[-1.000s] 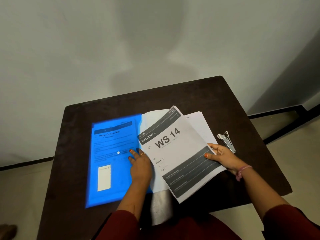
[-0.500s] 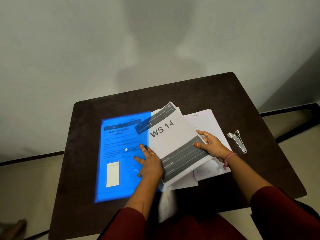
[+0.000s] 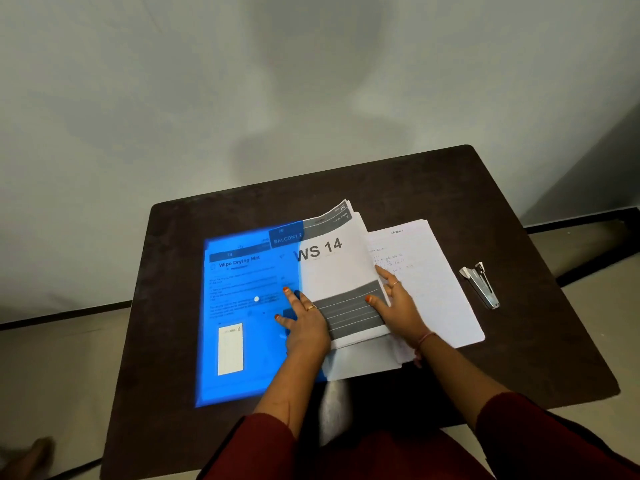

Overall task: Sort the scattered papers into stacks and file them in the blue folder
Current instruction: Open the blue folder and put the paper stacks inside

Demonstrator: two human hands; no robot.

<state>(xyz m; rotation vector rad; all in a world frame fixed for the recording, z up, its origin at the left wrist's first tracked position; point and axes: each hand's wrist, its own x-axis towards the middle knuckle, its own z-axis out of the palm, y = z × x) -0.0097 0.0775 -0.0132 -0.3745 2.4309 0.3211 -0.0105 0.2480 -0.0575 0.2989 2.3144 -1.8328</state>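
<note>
A translucent blue folder (image 3: 239, 317) lies flat on the left half of the dark table (image 3: 398, 181), a printed sheet showing through it. A stack of papers headed "WS 14" (image 3: 332, 265) is partly slid under the folder's right edge. My left hand (image 3: 304, 323) rests on the folder's right part with fingers spread and straight. My right hand (image 3: 398, 306) grips the right edge of the WS 14 stack, thumb on top. To the right lies a second stack of white handwritten sheets (image 3: 429, 282).
A metal stapler (image 3: 481, 285) lies near the table's right edge. More white sheets (image 3: 360, 362) stick out under the WS 14 stack at the front. A pale wall stands behind the table; the floor shows on both sides.
My right hand has pushed the WS 14 stack left, and its left part has gone under the folder's cover. The left hand has stayed on the folder.
</note>
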